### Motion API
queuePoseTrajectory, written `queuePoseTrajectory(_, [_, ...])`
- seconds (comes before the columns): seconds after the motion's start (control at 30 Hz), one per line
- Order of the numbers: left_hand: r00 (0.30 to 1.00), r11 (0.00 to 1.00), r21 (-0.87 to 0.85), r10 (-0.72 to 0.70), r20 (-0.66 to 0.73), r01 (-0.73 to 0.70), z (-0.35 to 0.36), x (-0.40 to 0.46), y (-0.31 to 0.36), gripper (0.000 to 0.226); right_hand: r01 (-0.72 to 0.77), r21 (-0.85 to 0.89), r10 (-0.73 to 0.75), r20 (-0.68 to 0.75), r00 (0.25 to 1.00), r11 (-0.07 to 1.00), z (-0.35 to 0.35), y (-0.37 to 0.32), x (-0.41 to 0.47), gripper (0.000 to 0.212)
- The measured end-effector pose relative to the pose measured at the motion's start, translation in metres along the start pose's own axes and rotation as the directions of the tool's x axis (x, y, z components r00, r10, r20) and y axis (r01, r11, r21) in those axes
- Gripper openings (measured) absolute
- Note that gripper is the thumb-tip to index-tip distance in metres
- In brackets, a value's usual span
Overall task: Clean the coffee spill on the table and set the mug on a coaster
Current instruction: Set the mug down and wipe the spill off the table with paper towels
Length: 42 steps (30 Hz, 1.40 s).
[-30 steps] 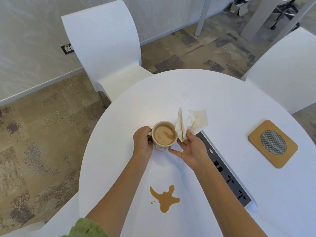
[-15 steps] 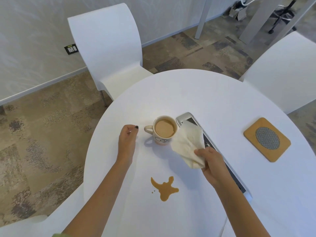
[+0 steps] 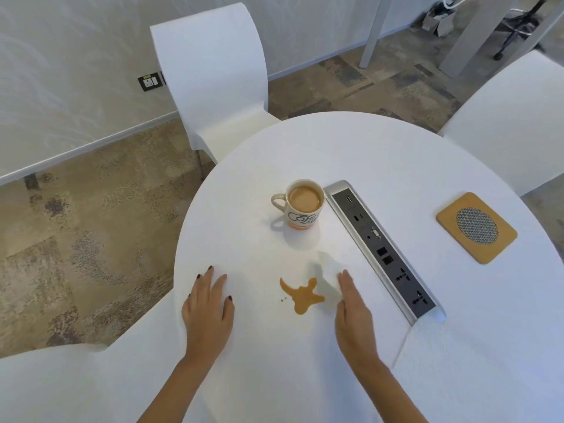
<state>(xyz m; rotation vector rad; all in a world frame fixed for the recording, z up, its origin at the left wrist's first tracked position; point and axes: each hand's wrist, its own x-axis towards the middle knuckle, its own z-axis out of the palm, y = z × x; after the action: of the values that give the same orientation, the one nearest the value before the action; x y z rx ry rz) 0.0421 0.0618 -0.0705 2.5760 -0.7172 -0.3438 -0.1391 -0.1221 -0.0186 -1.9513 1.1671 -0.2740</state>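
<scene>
So I'm looking down at the round white counter [image 3: 396, 154] and the coffee spill [image 3: 302, 296] is sitting right between the two hands, closer to the right hand [image 3: 354, 312], which is pressing a white napkin [image 3: 328, 270] flat just beside the puddle's right edge. The napkin is blending into the counter, so I can't tell exactly where it ends or whether it's touching the coffee yet. Right fingers [image 3: 346, 280] are lying straight and together on top of it, not pinching anything. The left hand [image 3: 209, 303] is resting palm down near the counter's left edge, fingers spread, holding nothing. I'm guessing a short sweep leftward from the right hand covers the spill. The mug [image 3: 302, 204] is standing upright farther back, full, and the coaster [image 3: 476, 228] is waiting well off to the right, past the power strip [image 3: 381, 248].
</scene>
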Motion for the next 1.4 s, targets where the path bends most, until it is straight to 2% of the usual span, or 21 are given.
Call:
queuePoseTrajectory(0.07, [0.999, 0.996, 0.076, 0.045, 0.015, -0.046, 0.004, -0.013, -0.003, 0.048, 0.034, -0.024, -0.032, 0.075, 0.997, 0.999, 0.021, 0.004, -0.003, 0.053])
queuePoseTrajectory(0.17, [0.997, 0.987, 0.145, 0.076, -0.001, -0.075, 0.006, -0.020, -0.001, 0.048, 0.154, -0.151, -0.135, 0.132, 0.982, 0.976, 0.044, 0.006, -0.003, 0.059])
queuePoseTrajectory(0.4, [0.995, 0.976, 0.206, 0.080, -0.054, -0.067, 0.009, -0.022, 0.003, 0.045, 0.275, -0.277, -0.214, 0.230, 0.949, 0.921, 0.068, 0.000, 0.000, 0.058])
queuePoseTrajectory(0.53, [0.994, 0.973, 0.219, 0.084, -0.067, -0.067, 0.010, -0.022, 0.003, 0.045, 0.330, -0.365, -0.237, 0.277, 0.931, 0.871, 0.075, -0.005, -0.002, 0.068])
queuePoseTrajectory(0.67, [0.993, 0.974, 0.216, 0.084, -0.080, -0.065, 0.012, -0.022, 0.002, 0.044, 0.284, -0.290, -0.206, 0.273, 0.940, 0.914, 0.071, -0.010, 0.000, 0.068])
queuePoseTrajectory(0.77, [0.993, 0.976, 0.210, 0.079, -0.090, -0.059, 0.012, -0.022, 0.002, 0.044, 0.210, -0.199, -0.174, 0.182, 0.968, 0.957, 0.069, -0.014, 0.001, 0.041])
queuePoseTrajectory(0.83, [0.992, 0.976, 0.207, 0.084, -0.094, -0.063, 0.012, -0.022, 0.002, 0.044, 0.174, -0.232, -0.156, 0.094, 0.983, 0.957, 0.071, -0.015, -0.001, 0.033])
queuePoseTrajectory(0.9, [0.991, 0.978, 0.198, 0.084, -0.101, -0.063, 0.012, -0.022, 0.002, 0.044, 0.151, -0.333, -0.147, 0.037, 0.988, 0.931, 0.071, -0.018, -0.002, 0.037])
queuePoseTrajectory(1.0, [0.991, 0.979, 0.196, 0.082, -0.103, -0.060, 0.012, -0.022, 0.002, 0.044, 0.085, -0.421, -0.054, 0.084, 0.995, 0.903, 0.075, -0.022, -0.006, 0.048])
queuePoseTrajectory(1.13, [0.992, 0.979, 0.194, 0.077, -0.104, -0.055, 0.013, -0.022, 0.001, 0.044, 0.078, -0.446, -0.049, 0.076, 0.996, 0.891, 0.089, -0.023, -0.015, 0.049])
queuePoseTrajectory(1.23, [0.991, 0.979, 0.194, 0.079, -0.108, -0.057, 0.014, -0.021, 0.002, 0.043, 0.064, -0.457, -0.008, 0.124, 0.992, 0.887, 0.089, -0.023, -0.013, 0.049])
queuePoseTrajectory(1.4, [0.991, 0.979, 0.197, 0.076, -0.109, -0.054, 0.014, -0.021, 0.000, 0.043, 0.119, -0.516, -0.021, 0.192, 0.981, 0.848, 0.077, -0.026, -0.011, 0.065])
